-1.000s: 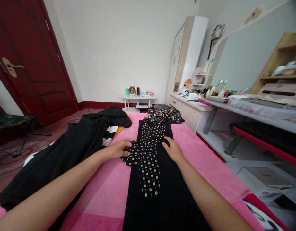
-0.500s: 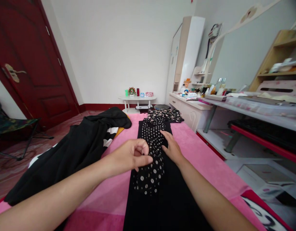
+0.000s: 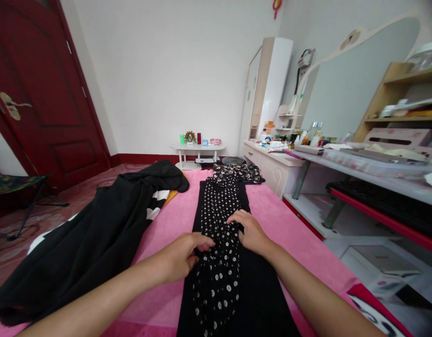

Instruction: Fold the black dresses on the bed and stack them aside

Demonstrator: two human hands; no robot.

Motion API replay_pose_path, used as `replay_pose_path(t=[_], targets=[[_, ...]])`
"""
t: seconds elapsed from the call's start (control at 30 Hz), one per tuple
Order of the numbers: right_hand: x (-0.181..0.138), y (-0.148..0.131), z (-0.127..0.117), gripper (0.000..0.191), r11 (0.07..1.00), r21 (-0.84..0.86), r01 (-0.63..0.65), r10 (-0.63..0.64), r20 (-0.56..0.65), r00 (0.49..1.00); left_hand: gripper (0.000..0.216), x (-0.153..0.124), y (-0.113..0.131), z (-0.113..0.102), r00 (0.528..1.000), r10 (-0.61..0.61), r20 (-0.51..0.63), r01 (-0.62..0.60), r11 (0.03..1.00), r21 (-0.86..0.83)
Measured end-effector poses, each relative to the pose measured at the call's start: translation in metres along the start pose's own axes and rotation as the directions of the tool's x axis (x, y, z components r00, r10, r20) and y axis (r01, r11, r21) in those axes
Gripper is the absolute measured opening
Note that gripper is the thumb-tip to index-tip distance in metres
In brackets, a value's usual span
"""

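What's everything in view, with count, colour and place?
dotted cloth: one, black and white, on plain cloth
plain cloth: one, black, on blanket
flowered cloth: one, dark, blanket's far end
blanket: one, pink, centre
bulky garment: one, black, blanket's left side
door: one, red, left
chair: one, green-patterned, left edge
small table: one, white, far wall
cabinet: one, white and beige, far right
mirror: one, white-framed, right
bottles: several, mixed, below mirror
shelf: one, tan, right edge
box: one, white, lower right
left hand: one, bare, over dotted cloth
right hand: one, bare, dotted cloth's right edge
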State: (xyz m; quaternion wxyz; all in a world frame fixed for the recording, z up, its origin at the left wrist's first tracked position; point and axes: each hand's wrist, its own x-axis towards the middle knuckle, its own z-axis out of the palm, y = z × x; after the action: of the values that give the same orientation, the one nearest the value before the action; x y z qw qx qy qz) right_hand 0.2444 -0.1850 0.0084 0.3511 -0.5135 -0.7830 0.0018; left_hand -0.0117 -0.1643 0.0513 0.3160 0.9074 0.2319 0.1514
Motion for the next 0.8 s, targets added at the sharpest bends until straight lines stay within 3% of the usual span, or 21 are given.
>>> replay_pose_path(t=[0.1,0.23,0.33,0.4,0.5,0.57,0.7,0.8], targets=[[-0.01,-0.02,-0.017,0.048,0.997,0.001,0.076,-0.076,0.099,0.992,0.057,-0.015,0.009,-0.001,0.986,0.098,0.131,-0.091,0.994,-0.061],[-0.026,-0.052,-0.043,0.043,0.988,0.059,0.145,-0.154,0.211,0.965,0.053,-0.03,0.03,-0.002,0.95,0.224,0.216,-0.201,0.972,-0.123],[-0.04,-0.069,-0.055,0.04,0.984,0.079,0.161,-0.177,0.302,0.937,0.049,-0.032,0.035,0.0,0.933,0.263,0.245,-0.235,0.962,-0.139],[-0.049,-0.075,-0.058,0.034,0.984,0.084,0.159,-0.177,0.328,0.928,0.055,-0.031,0.03,0.004,0.941,0.27,0.204,-0.25,0.961,-0.122],[-0.059,-0.075,-0.056,0.025,0.983,0.125,0.134,-0.161,0.24,0.957,0.07,-0.026,0.019,0.012,0.964,0.258,0.061,-0.258,0.966,-0.008],[-0.061,-0.074,-0.052,0.02,0.981,0.186,0.045,-0.069,0.123,0.99,0.075,-0.022,0.014,0.016,0.965,0.262,0.005,-0.262,0.962,0.075],[-0.054,-0.076,-0.047,0.011,0.921,0.324,-0.216,0.239,-0.032,0.971,0.079,-0.018,0.021,0.018,0.958,0.287,0.012,-0.287,0.952,0.105],[-0.047,-0.08,-0.045,0.008,0.911,0.341,-0.232,0.273,-0.078,0.959,0.086,-0.017,0.03,0.021,0.951,0.308,0.019,-0.309,0.948,0.077]])
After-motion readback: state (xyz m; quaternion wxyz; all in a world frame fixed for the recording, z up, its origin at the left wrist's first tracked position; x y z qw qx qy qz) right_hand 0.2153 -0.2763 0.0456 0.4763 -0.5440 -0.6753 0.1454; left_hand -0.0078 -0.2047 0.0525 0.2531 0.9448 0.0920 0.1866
